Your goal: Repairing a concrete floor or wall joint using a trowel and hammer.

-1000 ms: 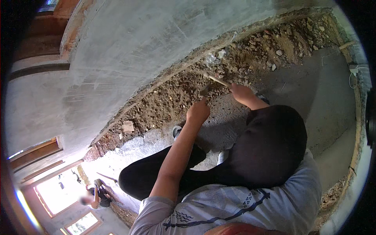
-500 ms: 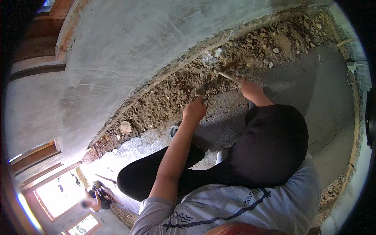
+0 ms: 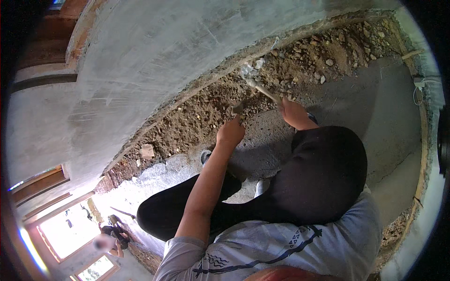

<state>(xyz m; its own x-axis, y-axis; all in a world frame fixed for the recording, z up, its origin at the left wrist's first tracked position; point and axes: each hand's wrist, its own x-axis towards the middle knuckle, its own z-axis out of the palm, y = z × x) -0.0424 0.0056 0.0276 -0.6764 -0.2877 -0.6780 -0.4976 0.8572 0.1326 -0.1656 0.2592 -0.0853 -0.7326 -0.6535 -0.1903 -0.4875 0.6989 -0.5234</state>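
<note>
My right hand (image 3: pixel 293 111) grips a pale stick-like tool handle (image 3: pixel 266 92), whose far tip is over rubble beside some crumpled clear plastic (image 3: pixel 251 70). My left hand (image 3: pixel 229 132), fingers curled, holds a small dark-bladed tool like a trowel (image 3: pixel 239 106) over a strip of loose soil and stones (image 3: pixel 197 114). The soil lies between the plastered wall's foot and a grey concrete surface (image 3: pixel 379 107). My bent legs in dark trousers are below my hands.
The plastered wall (image 3: pixel 131 56) rises along the soil strip. A flat pale piece (image 3: pixel 147 151) lies in the dirt. A white box with a looped cable (image 3: pixel 418 84) is at the far right. Another person (image 3: pixel 117 234) crouches near bright windows at lower left.
The tip of the right-hand tool shifted right, then back up and left. My left hand is slightly further left. The other person's arm and body have shifted.
</note>
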